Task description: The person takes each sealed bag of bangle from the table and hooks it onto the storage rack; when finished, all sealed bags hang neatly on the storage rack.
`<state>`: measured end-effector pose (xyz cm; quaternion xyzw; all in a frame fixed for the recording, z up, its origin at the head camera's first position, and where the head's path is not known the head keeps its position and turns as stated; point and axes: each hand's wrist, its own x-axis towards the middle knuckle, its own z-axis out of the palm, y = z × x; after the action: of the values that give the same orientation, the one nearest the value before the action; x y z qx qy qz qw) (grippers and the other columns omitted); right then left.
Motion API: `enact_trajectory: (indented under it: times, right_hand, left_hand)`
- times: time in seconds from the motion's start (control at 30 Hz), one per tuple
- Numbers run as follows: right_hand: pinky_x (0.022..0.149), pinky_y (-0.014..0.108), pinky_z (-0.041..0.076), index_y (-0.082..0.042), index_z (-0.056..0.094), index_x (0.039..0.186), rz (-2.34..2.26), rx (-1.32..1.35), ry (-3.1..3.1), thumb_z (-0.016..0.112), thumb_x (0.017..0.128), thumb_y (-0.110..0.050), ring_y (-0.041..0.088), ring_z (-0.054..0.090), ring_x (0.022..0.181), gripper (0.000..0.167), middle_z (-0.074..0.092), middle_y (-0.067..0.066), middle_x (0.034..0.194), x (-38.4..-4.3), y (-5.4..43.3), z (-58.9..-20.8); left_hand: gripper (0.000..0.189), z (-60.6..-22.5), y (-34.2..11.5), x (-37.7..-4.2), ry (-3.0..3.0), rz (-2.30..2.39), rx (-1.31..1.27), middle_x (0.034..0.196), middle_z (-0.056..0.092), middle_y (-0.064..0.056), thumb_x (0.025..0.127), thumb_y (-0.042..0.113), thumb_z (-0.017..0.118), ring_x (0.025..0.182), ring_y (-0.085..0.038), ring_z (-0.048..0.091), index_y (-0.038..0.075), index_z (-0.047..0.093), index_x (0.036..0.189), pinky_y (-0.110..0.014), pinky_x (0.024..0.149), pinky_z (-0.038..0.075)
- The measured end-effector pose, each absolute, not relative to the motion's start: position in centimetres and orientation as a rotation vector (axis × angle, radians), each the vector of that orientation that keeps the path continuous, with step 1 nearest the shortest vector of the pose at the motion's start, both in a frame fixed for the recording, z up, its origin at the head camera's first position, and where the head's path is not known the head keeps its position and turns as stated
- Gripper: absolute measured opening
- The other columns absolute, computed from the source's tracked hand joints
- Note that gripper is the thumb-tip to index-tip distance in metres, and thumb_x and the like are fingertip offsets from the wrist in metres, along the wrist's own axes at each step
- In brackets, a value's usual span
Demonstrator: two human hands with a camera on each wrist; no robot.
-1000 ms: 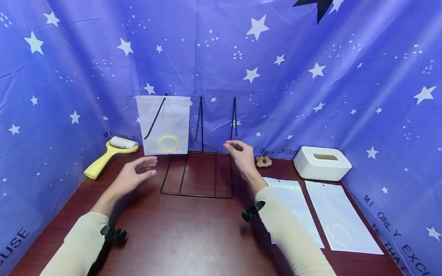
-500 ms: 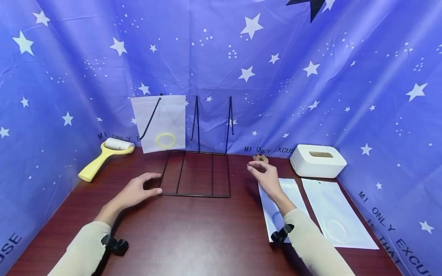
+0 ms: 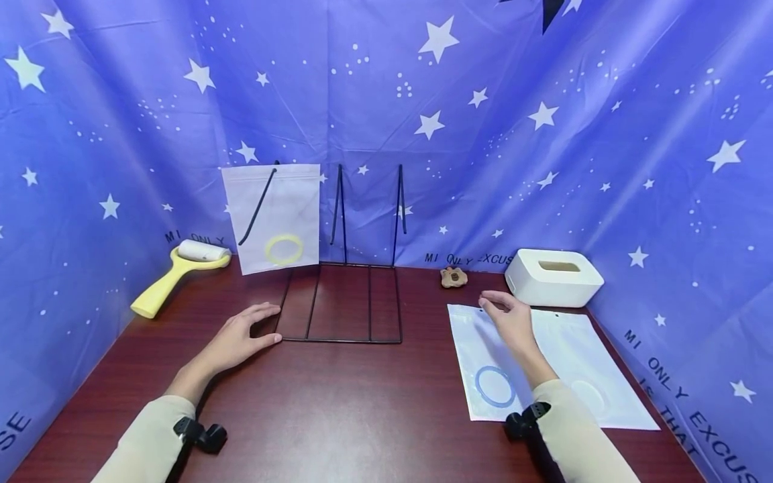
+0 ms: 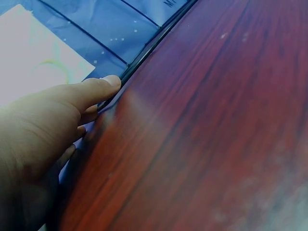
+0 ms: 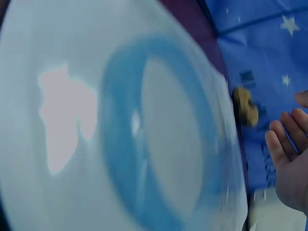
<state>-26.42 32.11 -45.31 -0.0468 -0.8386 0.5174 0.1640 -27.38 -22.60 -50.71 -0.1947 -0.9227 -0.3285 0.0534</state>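
Beside the front left corner of a black wire display rack (image 3: 338,341), my left hand (image 3: 238,339) rests with its thumb and fingers apart, the tips touching the base wire. On the rack's left hook hangs a white zip bag (image 3: 298,208) with a yellow ring showing through. Over the top end of another white zip bag (image 3: 465,335), one with a blue ring inside, hovers my right hand (image 3: 513,325). Its fingers are loosely bent and hold nothing. That bag lies flat; the right hand and forearm cover part of it. In the right wrist view the blue ring (image 5: 122,125) looms large.
A third white zip bag (image 3: 616,376) with a pale ring lies at the right. Behind the bags are a white tissue box (image 3: 552,285) and a small brown flower-shaped piece (image 3: 453,278). A yellow-handled roller (image 3: 166,285) lies at far left. Starry blue cloth (image 3: 374,87) surrounds the table.
My right hand has moved right and down from beside the rack to the blue-ring bag. My left hand has lowered to the rack's corner. The hanging bag has swung slightly.
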Motion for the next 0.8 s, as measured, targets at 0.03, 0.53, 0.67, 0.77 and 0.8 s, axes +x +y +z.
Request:
enact_trajectory:
  times: [0.03,0.53,0.67,0.77,0.8]
  right_hand:
    - [0.078,0.007,0.052,0.008,0.069,0.125,1.467,-0.144,-2.387,0.073,0.097,-0.017,-0.015,0.065,0.084,0.038,0.08,0.003,0.107,-26.3,32.7,-45.5]
    - [0.069,0.008,0.046,-0.003,0.075,0.122,1.145,-0.407,-2.491,0.073,0.096,-0.028,-0.013,0.054,0.079,0.037,0.064,-0.029,0.087,-25.7,40.4,-47.2]
    - [0.069,0.012,0.045,-0.003,0.075,0.122,1.111,-0.412,-2.572,0.072,0.096,-0.029,-0.007,0.052,0.08,0.037,0.065,-0.019,0.089,-25.7,40.8,-48.1]
    - [0.07,0.013,0.044,-0.002,0.074,0.124,1.095,-0.403,-2.617,0.072,0.096,-0.029,-0.007,0.052,0.079,0.039,0.069,-0.01,0.093,-25.8,40.8,-48.4]
    - [0.07,0.012,0.044,-0.002,0.073,0.124,1.089,-0.397,-2.634,0.073,0.096,-0.029,-0.008,0.052,0.079,0.04,0.071,-0.006,0.095,-25.8,40.8,-48.5]
  left_hand:
    - [0.061,-50.8,-22.6,-27.4,-2.805,-0.997,-0.591,0.152,0.052,-0.027,0.092,0.037,0.078,0.141,-0.048,0.048,0.008,0.062,0.143,-0.069,0.111,0.04]
    - [0.061,-50.8,-22.6,-27.2,-2.807,-0.981,-0.571,0.152,0.052,-0.027,0.092,0.039,0.078,0.141,-0.049,0.048,0.009,0.062,0.143,-0.069,0.11,0.04]
    - [0.061,-50.8,-22.5,-27.2,-2.811,-0.989,-0.556,0.152,0.052,-0.026,0.092,0.038,0.078,0.142,-0.048,0.048,0.009,0.062,0.143,-0.069,0.111,0.04]
    - [0.061,-50.8,-22.5,-27.2,-2.811,-0.99,-0.56,0.152,0.051,-0.026,0.092,0.039,0.078,0.142,-0.048,0.048,0.009,0.062,0.143,-0.069,0.111,0.04]
    - [0.062,-50.9,-22.6,-27.2,-2.812,-0.994,-0.556,0.153,0.052,-0.026,0.092,0.038,0.078,0.142,-0.048,0.048,0.009,0.062,0.143,-0.069,0.111,0.04]
